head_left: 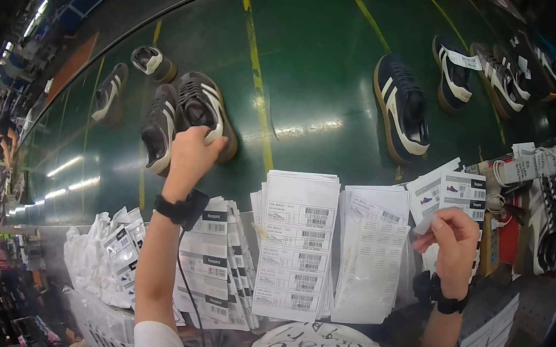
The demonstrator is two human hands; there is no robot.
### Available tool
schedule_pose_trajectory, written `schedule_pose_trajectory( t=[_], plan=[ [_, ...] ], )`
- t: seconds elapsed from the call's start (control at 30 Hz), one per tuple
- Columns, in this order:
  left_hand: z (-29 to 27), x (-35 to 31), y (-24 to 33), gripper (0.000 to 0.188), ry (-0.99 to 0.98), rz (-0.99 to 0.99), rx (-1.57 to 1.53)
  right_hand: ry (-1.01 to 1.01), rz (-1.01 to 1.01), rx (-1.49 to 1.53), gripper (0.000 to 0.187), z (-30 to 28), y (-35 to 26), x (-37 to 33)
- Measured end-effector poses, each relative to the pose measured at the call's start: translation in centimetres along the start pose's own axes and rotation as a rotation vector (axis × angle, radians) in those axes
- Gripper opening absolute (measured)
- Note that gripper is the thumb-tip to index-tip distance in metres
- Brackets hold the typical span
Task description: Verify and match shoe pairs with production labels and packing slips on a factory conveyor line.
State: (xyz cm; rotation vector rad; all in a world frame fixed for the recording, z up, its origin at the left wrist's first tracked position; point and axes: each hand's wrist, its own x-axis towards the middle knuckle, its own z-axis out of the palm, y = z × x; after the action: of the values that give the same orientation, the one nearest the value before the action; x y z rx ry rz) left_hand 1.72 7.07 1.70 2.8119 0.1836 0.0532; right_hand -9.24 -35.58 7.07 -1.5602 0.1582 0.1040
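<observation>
A pair of dark brown sneakers with white stripes and gum soles lies on the green surface at the left. My left hand (194, 155) grips the right-hand sneaker (212, 100) of this pair at its heel opening. Its mate, the left-hand sneaker (159, 126), rests close beside it. At the right, my right hand (455, 242) is closed, pinching a small white label (423, 225) between thumb and fingers. Just beyond that hand are printed cards (464, 188) with small shoe pictures. Below and between my hands lie stacks of barcode label sheets (294, 246) and white slips (369, 270).
The green conveyor (312, 73) carries yellow cross lines. A navy sneaker (402, 109) stands right of centre, with more shoes (501, 80) farther right. Brown shoes (112, 92) sit at far left. White tissue bundles (99, 248), folded printed sheets (213, 263) and a power strip (550, 160) line the near edge.
</observation>
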Motion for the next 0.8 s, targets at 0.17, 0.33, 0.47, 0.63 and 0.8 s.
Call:
schedule_pose_trajectory(
  t=[0.17, 0.33, 0.47, 0.63, 0.8],
  plan=[
    [1.1, 0.3, 6.2, 0.042, -0.316, 0.232, -0.31, -0.285, -0.067, 0.037, 0.017, 7.4, -1.3, 6.6],
    [-0.1, 2.7, 4.6, 0.071, -0.478, 0.285, 0.234, -0.352, -0.028, -0.053, 0.019, 13.2, -1.5, 11.9],
    [0.7, 4.4, 2.4, 0.072, -0.327, 0.521, 0.321, -0.395, -0.147, -0.308, 0.022, 17.2, -1.0, 15.8],
    [2.5, 5.1, 1.6, 0.051, -0.271, 0.545, 0.148, -0.592, -0.253, -0.766, 0.022, 21.9, 0.4, 19.8],
    [3.1, 5.2, 1.7, 0.042, -0.256, 0.543, 0.124, -0.718, -0.492, -1.249, 0.016, 24.0, 2.1, 20.7]
  ],
)
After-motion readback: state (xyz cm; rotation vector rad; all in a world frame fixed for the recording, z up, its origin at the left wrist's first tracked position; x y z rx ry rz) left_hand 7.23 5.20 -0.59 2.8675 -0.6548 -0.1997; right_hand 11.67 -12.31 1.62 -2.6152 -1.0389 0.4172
